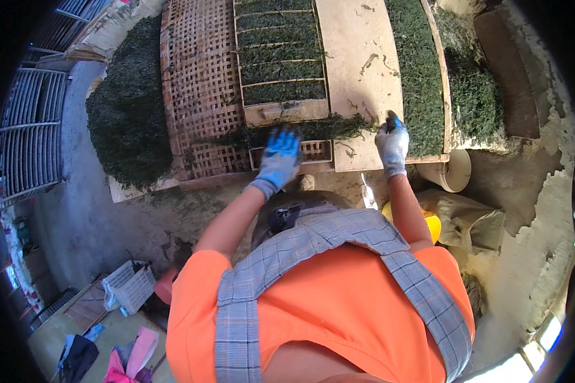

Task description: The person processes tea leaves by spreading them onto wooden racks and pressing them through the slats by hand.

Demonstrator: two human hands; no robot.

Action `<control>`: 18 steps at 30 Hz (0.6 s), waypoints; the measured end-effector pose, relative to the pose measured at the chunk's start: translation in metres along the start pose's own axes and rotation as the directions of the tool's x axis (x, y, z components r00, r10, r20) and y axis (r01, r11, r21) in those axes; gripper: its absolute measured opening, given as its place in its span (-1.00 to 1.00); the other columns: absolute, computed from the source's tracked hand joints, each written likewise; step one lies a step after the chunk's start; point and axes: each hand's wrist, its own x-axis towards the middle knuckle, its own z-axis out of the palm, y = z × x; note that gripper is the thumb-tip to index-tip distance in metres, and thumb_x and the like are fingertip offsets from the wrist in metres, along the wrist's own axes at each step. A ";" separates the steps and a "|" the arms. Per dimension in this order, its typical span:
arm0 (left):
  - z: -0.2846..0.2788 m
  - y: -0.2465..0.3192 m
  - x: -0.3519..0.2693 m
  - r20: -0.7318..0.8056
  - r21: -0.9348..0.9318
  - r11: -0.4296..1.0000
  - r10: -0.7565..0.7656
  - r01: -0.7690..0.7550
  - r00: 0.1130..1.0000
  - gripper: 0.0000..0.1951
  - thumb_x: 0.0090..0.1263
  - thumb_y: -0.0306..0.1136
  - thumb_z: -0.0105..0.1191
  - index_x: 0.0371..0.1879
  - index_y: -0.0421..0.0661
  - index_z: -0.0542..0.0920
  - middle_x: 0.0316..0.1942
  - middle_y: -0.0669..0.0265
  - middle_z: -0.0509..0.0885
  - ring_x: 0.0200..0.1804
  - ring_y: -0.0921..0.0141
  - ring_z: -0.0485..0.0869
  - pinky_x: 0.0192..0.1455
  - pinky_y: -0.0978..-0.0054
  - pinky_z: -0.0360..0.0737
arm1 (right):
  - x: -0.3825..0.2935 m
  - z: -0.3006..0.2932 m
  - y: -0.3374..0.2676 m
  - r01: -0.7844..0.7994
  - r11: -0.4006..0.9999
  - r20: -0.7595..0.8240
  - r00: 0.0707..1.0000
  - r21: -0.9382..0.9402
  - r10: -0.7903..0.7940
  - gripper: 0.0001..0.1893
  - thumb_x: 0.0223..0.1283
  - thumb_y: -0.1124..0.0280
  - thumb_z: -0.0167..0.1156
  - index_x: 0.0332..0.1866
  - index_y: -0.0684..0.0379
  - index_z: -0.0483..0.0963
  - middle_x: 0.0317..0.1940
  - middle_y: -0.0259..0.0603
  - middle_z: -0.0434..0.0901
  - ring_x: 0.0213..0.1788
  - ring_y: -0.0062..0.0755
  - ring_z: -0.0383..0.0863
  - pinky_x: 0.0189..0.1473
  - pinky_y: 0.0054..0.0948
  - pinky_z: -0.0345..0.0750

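Observation:
Both my hands wear grey gloves with blue coating. My left hand lies on a strip of dark green leafy material at the near end of a divided wooden frame; whether it grips any is unclear. The frame's upper sections are filled with the same green material, and its nearest section shows woven lattice beneath. My right hand is over the near right part of a pale board, by the strip's right end, fingers drawn together; what they hold cannot be told. Green scraps lie on the board.
A woven lattice tray lies left of the frame, with a green heap beyond it. Another green-filled tray is at right. A white bucket stands below it. Slatted racks and a white plastic basket are at left.

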 end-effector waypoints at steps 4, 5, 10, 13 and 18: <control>0.000 0.029 0.045 0.260 -0.202 0.978 0.108 -0.055 0.960 -0.44 0.50 -0.12 -0.17 0.44 -0.06 0.28 0.52 0.16 0.20 0.55 0.16 0.12 0.59 0.17 0.00 | 0.002 0.049 0.039 -0.221 0.956 0.210 0.961 0.193 0.179 -0.56 0.03 0.54 0.15 0.11 0.27 0.53 -0.08 -0.04 0.67 -0.20 -0.32 0.67 -0.07 -0.35 0.61; 0.003 0.027 0.045 0.272 -0.215 0.976 0.093 -0.034 0.958 -0.44 0.49 -0.13 -0.15 0.44 -0.05 0.29 0.51 0.17 0.22 0.54 0.16 0.15 0.57 0.18 0.05 | -0.015 0.061 0.003 -0.134 0.965 0.305 0.950 0.227 0.061 -0.56 0.09 0.62 0.13 0.16 0.30 0.48 -0.02 -0.09 0.64 -0.05 -0.40 0.63 0.07 -0.41 0.57; -0.022 0.010 0.032 0.208 -0.295 0.952 -0.022 0.085 0.978 -0.55 0.35 -0.34 -0.02 0.25 -0.05 0.52 0.29 0.15 0.52 0.33 0.17 0.47 0.38 0.24 0.40 | -0.027 0.029 -0.100 -0.391 0.439 0.512 0.835 0.809 -0.199 -0.68 0.29 0.65 0.08 0.12 0.21 0.54 -0.10 -0.23 0.70 -0.18 -0.48 0.65 -0.06 -0.47 0.60; -0.042 0.002 0.010 0.133 -0.611 0.696 -0.380 0.378 0.915 -0.59 0.35 -0.38 -0.02 0.19 -0.05 0.56 0.24 0.16 0.57 0.34 0.23 0.46 0.40 0.23 0.38 | 0.006 0.012 -0.060 -0.382 0.520 0.380 0.918 0.764 0.116 -0.71 0.28 0.65 0.06 0.05 0.22 0.59 -0.14 -0.24 0.71 -0.20 -0.51 0.63 -0.10 -0.45 0.60; -0.033 0.010 0.001 -0.355 -0.494 0.822 -0.487 0.282 0.798 -0.50 0.29 -0.46 0.04 0.28 -0.06 0.49 0.32 0.15 0.50 0.41 0.27 0.37 0.50 0.23 0.21 | -0.027 0.017 -0.060 0.141 0.915 -0.025 0.990 0.378 -0.142 -0.66 0.22 0.57 0.14 0.12 0.27 0.54 -0.05 0.04 0.67 -0.05 -0.19 0.67 0.11 -0.40 0.57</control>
